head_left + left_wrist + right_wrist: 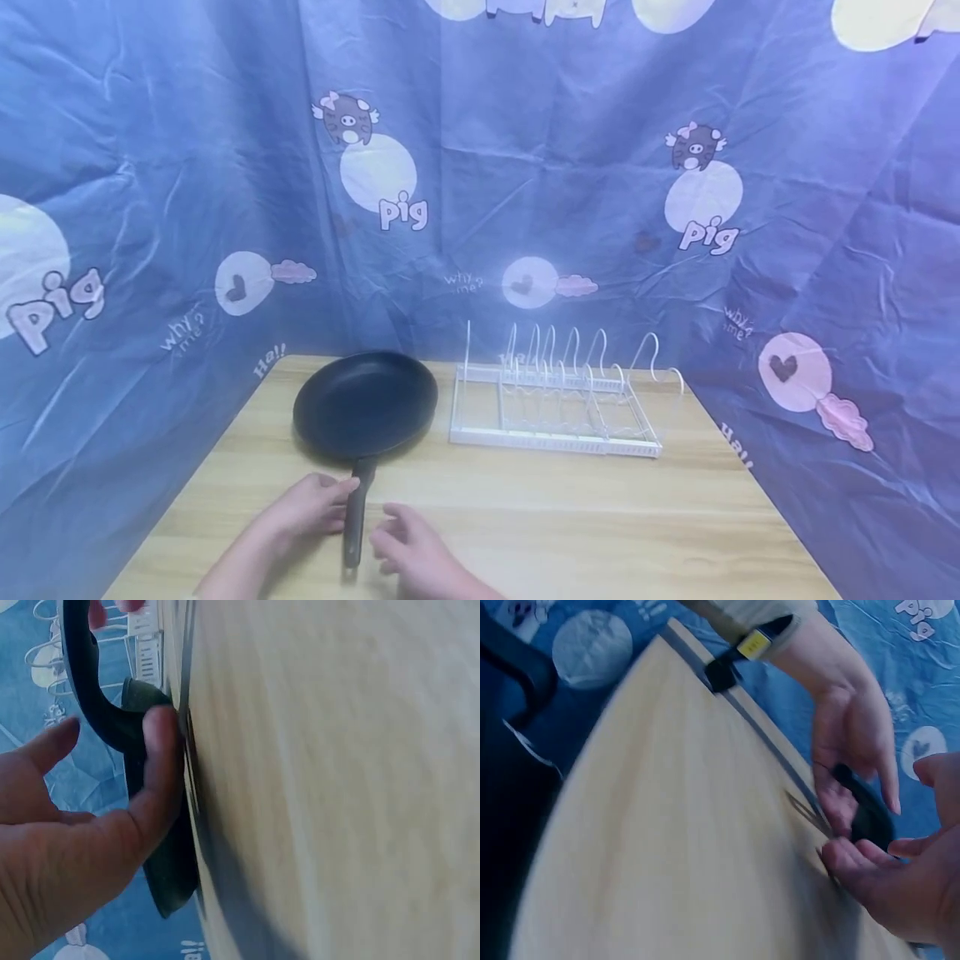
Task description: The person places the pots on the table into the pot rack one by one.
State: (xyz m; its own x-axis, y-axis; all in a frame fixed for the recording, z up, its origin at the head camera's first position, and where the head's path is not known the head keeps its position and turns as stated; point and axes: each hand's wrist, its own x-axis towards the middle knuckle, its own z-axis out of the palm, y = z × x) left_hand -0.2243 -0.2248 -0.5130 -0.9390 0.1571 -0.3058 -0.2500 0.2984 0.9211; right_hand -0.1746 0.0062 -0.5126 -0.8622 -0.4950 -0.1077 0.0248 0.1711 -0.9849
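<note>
A black frying pan [366, 404] lies on the wooden table at the left, its dark handle [356, 525] pointing toward me. My left hand [306, 507] is at the left side of that handle, near where it joins the pan. In the left wrist view the thumb and fingers of the left hand [82, 840] stand apart, one finger overlapping the pan's base end of the handle. To the right of the handle hovers my right hand [414, 546], fingers loosely bent and holding nothing. Both hands flank the handle [866, 806] in the right wrist view.
A white wire rack [528, 438] with several upright loops stands on the table at the back right, beside the pan. Blue cloth [487, 208] with pig prints hangs behind and along both sides of the wooden table [600, 525].
</note>
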